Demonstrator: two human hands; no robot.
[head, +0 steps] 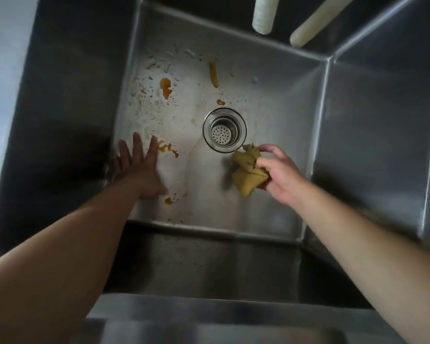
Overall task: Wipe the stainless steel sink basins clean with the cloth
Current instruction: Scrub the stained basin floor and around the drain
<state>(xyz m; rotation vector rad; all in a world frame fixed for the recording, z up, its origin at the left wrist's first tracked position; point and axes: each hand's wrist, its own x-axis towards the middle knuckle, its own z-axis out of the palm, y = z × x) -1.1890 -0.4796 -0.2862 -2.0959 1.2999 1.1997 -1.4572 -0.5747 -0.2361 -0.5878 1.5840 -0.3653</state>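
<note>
One crumpled waffle-weave cloth (248, 173), steel basin (271, 100).

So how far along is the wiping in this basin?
Early. The floor to the right of the drain looks clean. In hand: the right hand grips the bunched cloth just beside the drain, while the left hand is spread open at the left wall. Left: orange stains and droplets across the back-left floor, plus smears near the left hand.
</note>
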